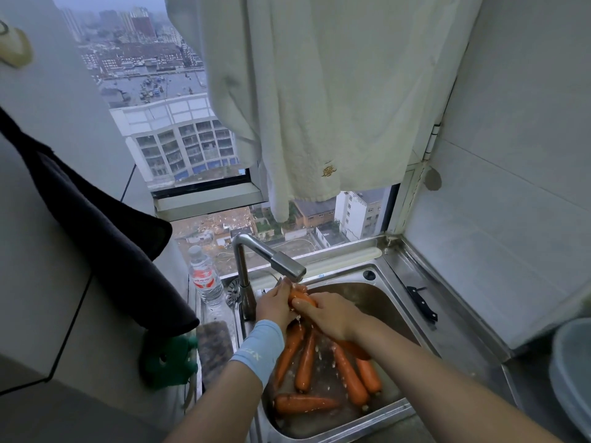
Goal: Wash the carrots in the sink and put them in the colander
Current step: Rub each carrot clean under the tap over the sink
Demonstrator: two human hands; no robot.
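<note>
Under the spout of the steel faucet (281, 262) I hold one orange carrot (300, 297) with both hands. My left hand (275, 306) grips its far end and my right hand (326, 314) wraps round its middle, water dripping off below. Several more wet carrots (350, 377) lie on the bottom of the steel sink (377, 414), one of them crosswise at the front (303, 404). A pale round basin or colander (572, 372) shows at the right edge, mostly cut off.
A black-handled knife (422, 303) lies on the steel counter right of the sink. A water bottle (206, 279) and a strainer plug (233, 292) stand left of the faucet. A scrub sponge (214, 350), a green cloth (169, 362) and a hanging dark cloth (105, 238) are at left. A white towel (319, 107) hangs above.
</note>
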